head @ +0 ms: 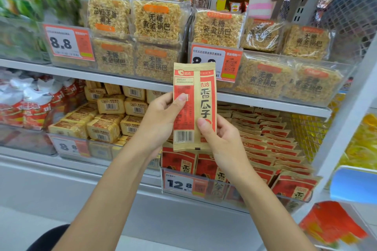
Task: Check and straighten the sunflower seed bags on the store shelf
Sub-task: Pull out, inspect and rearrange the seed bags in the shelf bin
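The left hand (161,120) and right hand (222,144) pinched the sunflower seed bag (204,91) between them by its side edges, suiting a seemingly light, crinkly pack.

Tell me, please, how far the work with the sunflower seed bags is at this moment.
Done: the front bags behind the 12.8 price tag stand upright. In hand: the left hand and right hand hold one seed bag upright, barcode and date print facing the camera. Left: probably put this bag back and straighten the leaning rows on the right.
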